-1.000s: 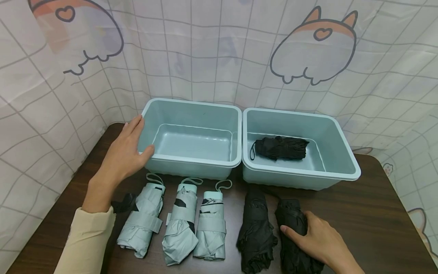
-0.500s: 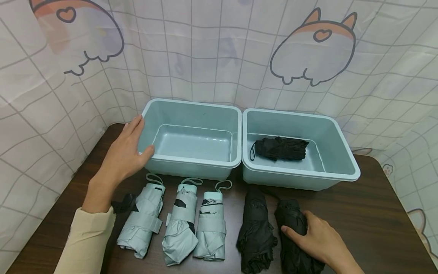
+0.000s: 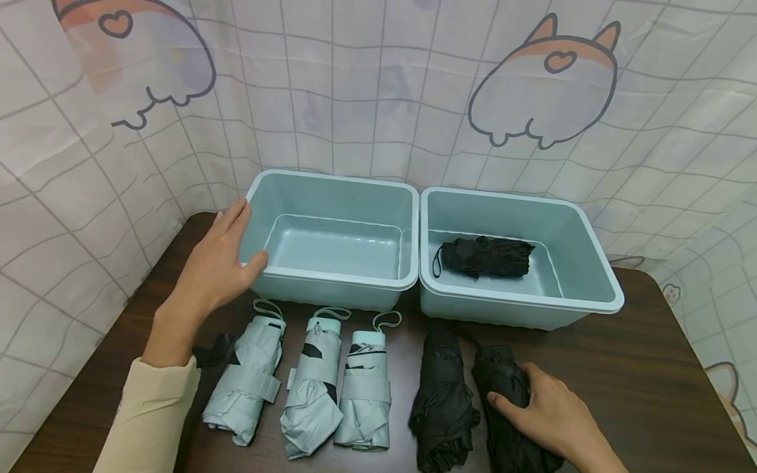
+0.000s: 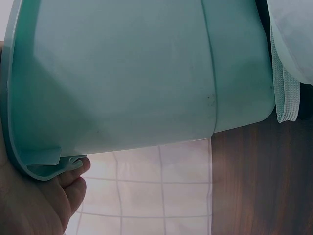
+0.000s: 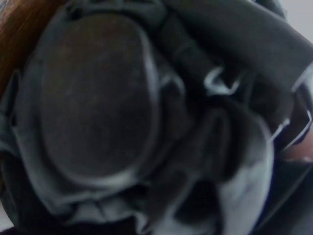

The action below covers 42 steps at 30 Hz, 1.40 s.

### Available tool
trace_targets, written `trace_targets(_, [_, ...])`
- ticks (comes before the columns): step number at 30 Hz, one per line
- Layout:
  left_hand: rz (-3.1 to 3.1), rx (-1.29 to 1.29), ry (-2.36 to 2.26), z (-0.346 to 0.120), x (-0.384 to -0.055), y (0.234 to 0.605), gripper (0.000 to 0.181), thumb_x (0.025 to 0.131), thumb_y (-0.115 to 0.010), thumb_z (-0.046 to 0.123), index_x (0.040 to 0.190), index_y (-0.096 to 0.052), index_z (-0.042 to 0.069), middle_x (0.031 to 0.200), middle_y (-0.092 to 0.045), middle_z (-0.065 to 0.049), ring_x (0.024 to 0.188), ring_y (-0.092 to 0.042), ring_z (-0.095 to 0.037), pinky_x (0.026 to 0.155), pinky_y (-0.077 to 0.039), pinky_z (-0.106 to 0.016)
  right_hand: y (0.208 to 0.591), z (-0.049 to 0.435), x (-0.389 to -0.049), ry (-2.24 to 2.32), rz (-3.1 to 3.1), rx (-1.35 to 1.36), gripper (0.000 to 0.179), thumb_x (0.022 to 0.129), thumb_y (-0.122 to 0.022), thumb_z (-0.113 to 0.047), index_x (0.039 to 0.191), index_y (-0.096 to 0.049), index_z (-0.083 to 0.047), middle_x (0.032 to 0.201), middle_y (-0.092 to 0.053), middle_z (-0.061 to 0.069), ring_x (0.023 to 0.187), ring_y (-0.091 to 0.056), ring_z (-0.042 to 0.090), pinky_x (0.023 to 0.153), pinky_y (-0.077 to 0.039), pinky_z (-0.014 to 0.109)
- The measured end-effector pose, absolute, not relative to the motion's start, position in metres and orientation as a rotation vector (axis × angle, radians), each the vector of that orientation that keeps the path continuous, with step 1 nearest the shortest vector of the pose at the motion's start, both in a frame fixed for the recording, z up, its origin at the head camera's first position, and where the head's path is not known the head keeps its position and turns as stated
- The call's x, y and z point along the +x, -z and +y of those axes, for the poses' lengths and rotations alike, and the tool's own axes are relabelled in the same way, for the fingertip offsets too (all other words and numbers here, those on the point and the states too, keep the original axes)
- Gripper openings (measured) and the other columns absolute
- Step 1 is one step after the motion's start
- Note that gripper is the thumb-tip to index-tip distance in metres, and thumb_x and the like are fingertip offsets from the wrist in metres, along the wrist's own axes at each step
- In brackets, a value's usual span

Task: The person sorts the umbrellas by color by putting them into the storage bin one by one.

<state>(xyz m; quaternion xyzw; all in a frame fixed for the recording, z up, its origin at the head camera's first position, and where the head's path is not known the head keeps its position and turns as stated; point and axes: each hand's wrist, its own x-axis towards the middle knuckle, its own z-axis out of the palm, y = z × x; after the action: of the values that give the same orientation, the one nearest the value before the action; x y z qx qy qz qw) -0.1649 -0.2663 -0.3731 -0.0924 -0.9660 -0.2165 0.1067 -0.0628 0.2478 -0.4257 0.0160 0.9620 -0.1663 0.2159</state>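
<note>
My left hand (image 3: 215,263) rests on the rim at the left end of the left pale-blue bin (image 3: 331,292), its fingers fairly straight. The left wrist view shows the bin's side wall (image 4: 127,73) and fingertips by the rim corner. With thumb and fingers on either side, my right hand (image 3: 558,414) grips the rightmost black folded umbrella (image 3: 499,378), which lies on the table. Its blurred flat end (image 5: 98,98) fills much of the right wrist view. Another black folded umbrella (image 3: 440,401) lies just left of it. Inside the right bin (image 3: 497,310) is a black folded umbrella (image 3: 487,255).
Three silvery-blue folded umbrellas, the left one (image 3: 245,381), the middle one (image 3: 313,387) and the right one (image 3: 363,394), lie before the left bin. Both bins stand side by side on the dark wooden table (image 3: 639,368). A patterned white curtain (image 3: 367,85) hangs behind.
The far end of the gripped black umbrella has shifted very slightly left. The left hand, the bins and the other umbrellas look the same.
</note>
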Motion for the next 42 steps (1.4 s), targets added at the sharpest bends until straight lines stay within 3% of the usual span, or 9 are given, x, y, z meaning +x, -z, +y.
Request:
trace_targets(18, [-2.859,-0.266,0.63,-0.2658,-0.1657,0.3732,0.084,0.099,-0.055,0.036,0.167,-0.022,-0.001,0.176,-0.022,-0.022,0.159,-0.025,-0.053,0.126,-0.027,-0.071,0.4242,0.2469,-0.0611,0.496,2.694,0.027,0.09,0.089,-0.073,-0.065,0.141,-0.055,0.007,0.127,-0.072,0.025,0.107,-0.072,0.042,0.078,-0.059,0.059])
trace_targets(26, [-2.862,-0.263,0.636,-0.2656,-0.1646,0.3724,0.084,0.099,-0.055,0.036,0.168,-0.022,0.0,0.176,-0.022,-0.021,0.16,-0.025,-0.053,0.125,-0.027,-0.072,0.4243,0.2499,-0.0633,0.516,2.682,0.016,0.095,0.091,-0.071,-0.065,0.143,-0.051,0.011,0.13,-0.069,0.031,0.109,-0.072,0.045,0.081,-0.059,0.06])
trace_targets(42, [-2.852,-0.259,0.664,-0.2656,-0.1649,0.3729,0.084,0.098,-0.055,0.035,0.168,-0.023,0.0,0.176,-0.022,-0.021,0.159,-0.025,-0.054,0.124,-0.028,-0.073,0.4159,0.2525,-0.0606,0.538,2.687,0.004,0.095,0.091,-0.071,-0.067,0.147,-0.051,0.007,0.134,-0.068,0.03,0.112,-0.071,0.044,0.082,-0.06,0.058])
